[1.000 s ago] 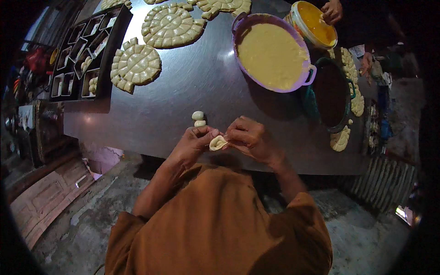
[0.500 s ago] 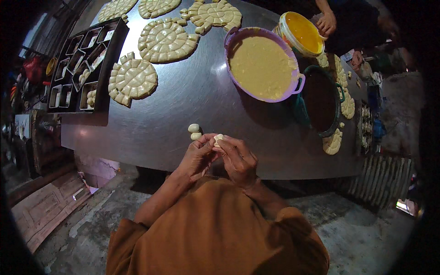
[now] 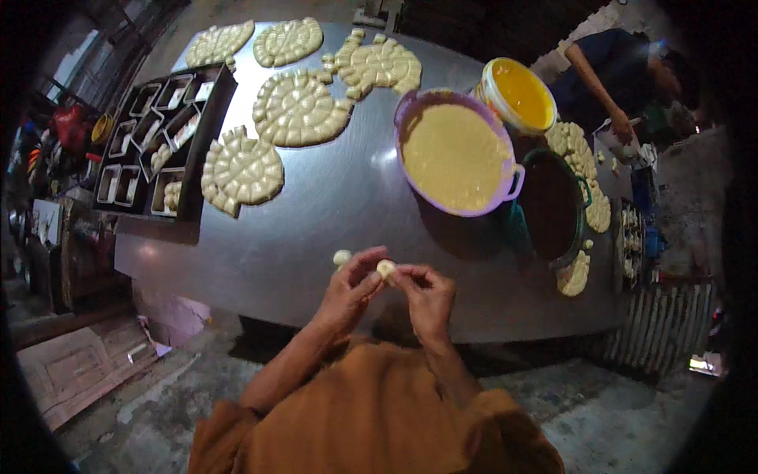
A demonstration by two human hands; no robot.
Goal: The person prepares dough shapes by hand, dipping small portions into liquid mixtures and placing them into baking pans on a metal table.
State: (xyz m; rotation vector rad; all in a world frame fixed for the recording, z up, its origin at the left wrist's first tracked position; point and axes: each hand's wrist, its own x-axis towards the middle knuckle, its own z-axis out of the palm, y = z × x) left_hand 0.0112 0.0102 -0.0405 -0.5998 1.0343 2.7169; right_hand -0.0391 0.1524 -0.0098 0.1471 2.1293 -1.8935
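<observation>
Between the fingertips of both hands sits a small pale dough ball [image 3: 385, 268], held above the near part of a metal table [image 3: 316, 229]. My left hand [image 3: 347, 286] pinches it from the left. From the other side, the thumb and fingers of my right hand [image 3: 427, 298] close on the same piece. Just beyond my left fingers a rounded dough ball [image 3: 342, 257] rests on the table; my hand may hide another beside it.
Flat rounds of scored dough [image 3: 243, 170] lie at far left beside a dark tray of small tins [image 3: 186, 170]. A purple tub of yellowish batter [image 3: 454, 158], a yellow-filled bucket [image 3: 519, 95] and a dark green tub [image 3: 549, 209] stand right. Another person's arm [image 3: 598, 83] reaches in at far right.
The view has tilted, so the table sits lower in the picture. My fingers have shifted around the dough, which looks rounder. The other person's arm has moved right, away from the bucket.
</observation>
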